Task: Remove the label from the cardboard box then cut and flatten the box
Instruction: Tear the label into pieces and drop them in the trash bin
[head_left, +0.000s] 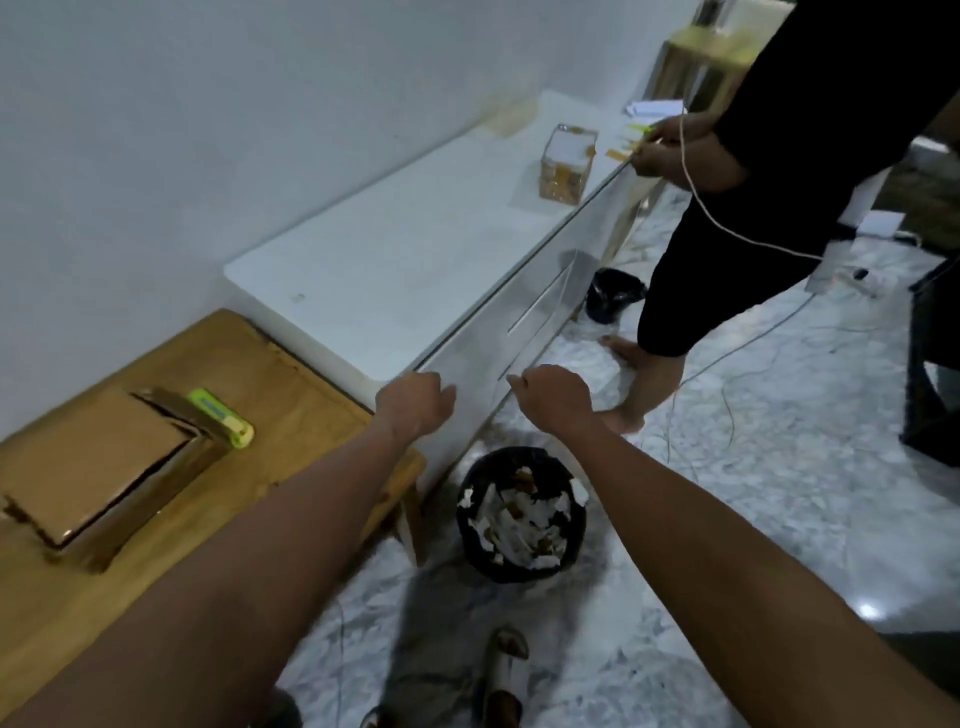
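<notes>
A closed brown cardboard box (98, 467) lies on the wooden table (291, 415) at the left. A yellow-green utility knife (221, 418) rests against the box's far right corner. Both my arms stretch forward above a black bin. My left hand (413, 402) hovers by the white cabinet's front corner, fingers curled, with nothing seen in it. My right hand (553, 397) hangs a little to its right, also loosely curled, and nothing shows in its fingers. Neither hand touches the box or the knife.
A black bin (522, 514) full of torn paper scraps stands on the marble floor below my hands. A white cabinet (395, 260) runs along the wall with another cardboard box (566, 163) on it. A person in black (789, 171) stands at the right, handling a cable. Cables trail across the floor.
</notes>
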